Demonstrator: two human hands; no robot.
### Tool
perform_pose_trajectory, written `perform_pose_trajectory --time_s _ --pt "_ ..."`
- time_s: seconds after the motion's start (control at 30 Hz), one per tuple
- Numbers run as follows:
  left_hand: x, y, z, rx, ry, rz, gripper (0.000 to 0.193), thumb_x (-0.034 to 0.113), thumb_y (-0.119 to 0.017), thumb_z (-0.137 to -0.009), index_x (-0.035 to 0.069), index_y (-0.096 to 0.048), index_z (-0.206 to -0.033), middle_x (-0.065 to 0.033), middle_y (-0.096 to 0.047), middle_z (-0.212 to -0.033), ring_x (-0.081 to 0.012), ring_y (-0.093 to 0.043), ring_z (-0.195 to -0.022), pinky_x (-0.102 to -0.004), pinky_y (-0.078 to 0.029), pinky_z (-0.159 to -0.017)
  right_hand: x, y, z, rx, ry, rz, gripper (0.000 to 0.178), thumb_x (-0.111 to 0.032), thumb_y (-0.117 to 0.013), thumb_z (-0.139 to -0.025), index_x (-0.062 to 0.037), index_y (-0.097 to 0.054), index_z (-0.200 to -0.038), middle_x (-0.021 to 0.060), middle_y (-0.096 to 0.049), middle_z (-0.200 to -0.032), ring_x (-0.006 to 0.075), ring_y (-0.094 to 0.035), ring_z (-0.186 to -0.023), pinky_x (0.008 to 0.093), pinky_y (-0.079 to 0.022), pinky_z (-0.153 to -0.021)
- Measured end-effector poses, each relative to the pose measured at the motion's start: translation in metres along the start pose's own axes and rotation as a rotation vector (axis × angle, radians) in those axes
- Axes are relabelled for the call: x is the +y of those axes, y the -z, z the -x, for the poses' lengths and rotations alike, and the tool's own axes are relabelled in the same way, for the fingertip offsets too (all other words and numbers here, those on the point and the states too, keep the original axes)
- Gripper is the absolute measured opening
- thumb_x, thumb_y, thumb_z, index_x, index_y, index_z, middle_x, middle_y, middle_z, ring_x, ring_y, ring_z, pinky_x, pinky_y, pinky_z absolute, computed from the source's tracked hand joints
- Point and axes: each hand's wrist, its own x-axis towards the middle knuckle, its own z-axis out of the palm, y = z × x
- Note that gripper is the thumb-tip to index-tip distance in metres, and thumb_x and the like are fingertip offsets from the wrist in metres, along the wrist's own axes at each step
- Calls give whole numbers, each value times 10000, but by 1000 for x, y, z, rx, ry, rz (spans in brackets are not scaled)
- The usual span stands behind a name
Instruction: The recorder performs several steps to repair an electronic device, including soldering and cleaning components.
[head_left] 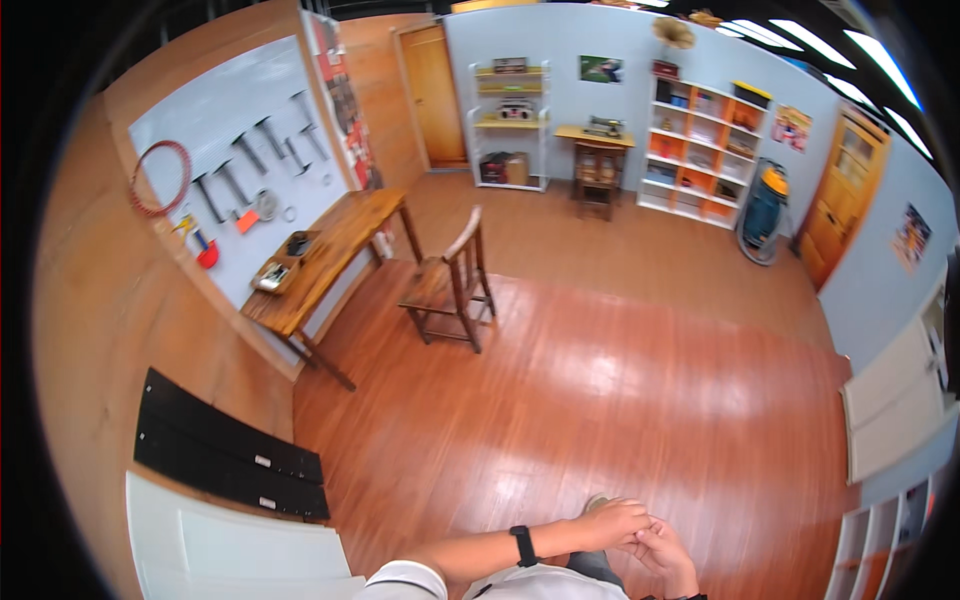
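Low in the head view, in front of my body, my left hand (612,522) meets my right hand (665,552). The left hand's fingers are curled and bent down over the fingertips of the right. My right hand is closed too, its thumb and fingers drawn together against the left. Whether anything small is between them is hidden. A black wristband (523,546) is round my left wrist. Beneath the hands a shoe (597,501) and a dark trouser leg partly show above the wood floor (560,420).
A wooden chair (450,285) stands by a wooden workbench (335,255) at the left, under a tool pegboard (240,120). Black panels (230,445) lean nearer me. Across the room are a white shelf (700,150), a sewing machine table (595,135) and a vacuum cleaner (765,215).
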Motion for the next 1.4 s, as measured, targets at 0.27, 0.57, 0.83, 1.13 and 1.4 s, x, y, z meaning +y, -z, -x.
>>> perform_pose_trajectory --time_s 0.27,0.57,0.83,1.13,1.4 --pt "-69 74 -127 113 133 -101 270 137 -637 -802 76 -585 -1060 -99 -601 -921 -317 -581 -915 -419 -472 -802 -138 34 -121 -41 61 116 186 -85 -525 -967 12 -570 -1119 127 -643 -1117 219 -647 -1009 401 -529 -912" --pt "-157 169 -170 271 418 -49 295 142 -675 -820 51 -581 -1084 -156 -626 -966 -349 -606 -921 -424 -492 -774 -215 49 -286 -224 -86 437 196 -140 -450 -1016 -61 -568 -1151 12 -617 -1036 102 -568 -944 268 -462 -851" --pt "-305 248 -201 200 437 -156 280 152 -664 -815 50 -574 -1060 -158 -616 -947 -346 -608 -911 -425 -489 -760 -266 44 -445 -289 -251 425 258 -164 -443 -1022 -42 -500 -1242 53 -604 -1108 134 -571 -1028 289 -462 -895" --pt "-427 374 -282 196 209 -446 174 148 -623 -813 67 -589 -963 -97 -599 -940 -285 -607 -901 -407 -503 -746 -386 10 -582 -230 -142 140 466 -87 -514 -973 -37 -349 -1406 78 -532 -1253 165 -548 -1157 303 -457 -981" --pt "-536 461 -346 203 284 -372 202 143 -670 -803 88 -636 -994 -107 -601 -957 -328 -594 -905 -439 -476 -806 -444 47 -737 -349 -91 257 442 -83 -547 -959 -21 -398 -1370 62 -564 -1214 131 -567 -1096 282 -467 -953"
